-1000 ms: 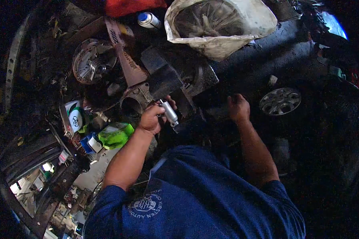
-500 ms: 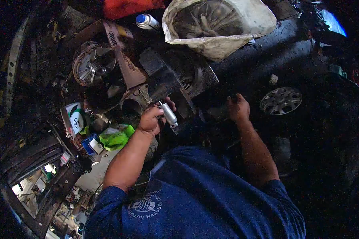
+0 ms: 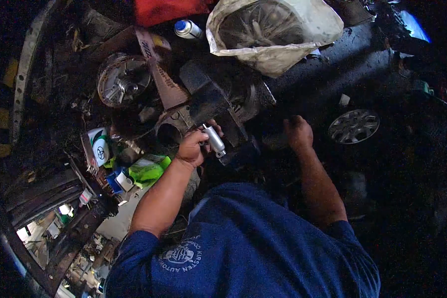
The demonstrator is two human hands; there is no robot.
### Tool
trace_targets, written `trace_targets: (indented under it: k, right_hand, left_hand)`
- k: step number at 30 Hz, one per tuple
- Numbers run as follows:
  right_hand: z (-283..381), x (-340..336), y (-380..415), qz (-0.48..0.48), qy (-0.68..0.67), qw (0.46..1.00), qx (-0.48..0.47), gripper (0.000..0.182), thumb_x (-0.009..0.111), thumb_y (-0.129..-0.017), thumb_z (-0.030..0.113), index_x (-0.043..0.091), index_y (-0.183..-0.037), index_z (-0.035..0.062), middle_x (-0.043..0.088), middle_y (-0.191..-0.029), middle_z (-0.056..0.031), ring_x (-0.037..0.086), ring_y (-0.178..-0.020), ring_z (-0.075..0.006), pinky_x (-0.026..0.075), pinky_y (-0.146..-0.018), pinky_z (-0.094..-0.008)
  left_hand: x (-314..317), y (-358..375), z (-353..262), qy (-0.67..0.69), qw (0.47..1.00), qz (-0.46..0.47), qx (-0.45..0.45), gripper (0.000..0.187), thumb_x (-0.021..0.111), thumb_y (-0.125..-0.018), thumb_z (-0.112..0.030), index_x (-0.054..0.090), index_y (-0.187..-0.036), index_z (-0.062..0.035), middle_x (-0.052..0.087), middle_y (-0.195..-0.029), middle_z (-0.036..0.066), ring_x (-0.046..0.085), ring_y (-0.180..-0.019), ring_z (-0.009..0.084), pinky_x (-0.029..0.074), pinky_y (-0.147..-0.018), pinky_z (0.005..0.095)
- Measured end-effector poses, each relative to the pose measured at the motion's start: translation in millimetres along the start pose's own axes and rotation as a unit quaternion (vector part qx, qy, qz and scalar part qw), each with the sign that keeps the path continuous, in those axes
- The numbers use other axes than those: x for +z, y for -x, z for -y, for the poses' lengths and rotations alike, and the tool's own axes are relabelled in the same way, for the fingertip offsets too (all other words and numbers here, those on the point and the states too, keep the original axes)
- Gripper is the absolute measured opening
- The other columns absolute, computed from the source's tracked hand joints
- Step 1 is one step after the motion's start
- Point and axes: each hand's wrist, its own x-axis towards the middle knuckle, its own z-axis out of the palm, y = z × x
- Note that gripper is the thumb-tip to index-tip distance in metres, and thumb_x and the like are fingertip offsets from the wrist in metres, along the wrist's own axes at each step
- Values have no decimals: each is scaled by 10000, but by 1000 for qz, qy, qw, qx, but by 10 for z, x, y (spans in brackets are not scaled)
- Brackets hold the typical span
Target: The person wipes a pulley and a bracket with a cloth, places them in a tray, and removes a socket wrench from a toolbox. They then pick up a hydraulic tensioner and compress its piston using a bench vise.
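Note:
A silver metal cylinder (image 3: 215,140) with a thin stem at its top and a small eyelet at its lower end lies in my left hand (image 3: 193,149), whose fingers are wrapped round it. Just above and left of that hand sits a metal housing (image 3: 173,126) with a round opening. My right hand (image 3: 299,133) is apart from it, over the dark area to the right. Its fingers are curled, and what they hold, if anything, is too dark to make out.
A wheel cover (image 3: 353,126) lies at the right. Along the top are a whitish bag (image 3: 278,62) around a wheel and a spray can (image 3: 187,30). Left are a round metal part (image 3: 124,82), a green bag (image 3: 149,170) and a white container (image 3: 100,149).
The view has shifted slightly, so most things appear a little further right. My left hand still holds the cylinder. The fingers of my right hand look slightly more curled.

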Motion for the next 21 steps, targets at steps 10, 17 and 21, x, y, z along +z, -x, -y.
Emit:
trace_targets:
  k: [10, 17, 21]
  right_hand:
    - [-165, 149, -114, 15, -93, 995, -22, 362, 597, -856, 315, 608, -1073, 26, 637, -1061, -174, 596, -1011, -344, 471, -847, -398]
    - [-56, 99, -81, -1, -63, 998, -13, 357, 614, -849, 296, 603, -1088, 31, 640, -1053, -170, 609, -999, -329, 475, -841, -384]
    - [-92, 150, -107, 4, -80, 997, -2, 381, 619, -851, 316, 595, -1097, 26, 645, -1041, -167, 619, -980, -316, 481, -826, -374]
  left_hand:
    - [-27, -27, 42, -12, 1000, -10, 8, 471, 513, -687, -112, 545, -1148, -23, 611, -1063, 139, 596, -977, 281, 489, -850, 403]
    - [45, -5, -11, -9, 1000, -26, -5, 495, 503, -666, -102, 540, -1152, -15, 610, -1055, 151, 586, -993, 293, 483, -866, 419]
    - [5, -33, 31, 29, 999, -21, 4, 500, 504, -665, -102, 540, -1156, -14, 609, -1059, 156, 586, -990, 296, 487, -860, 423]
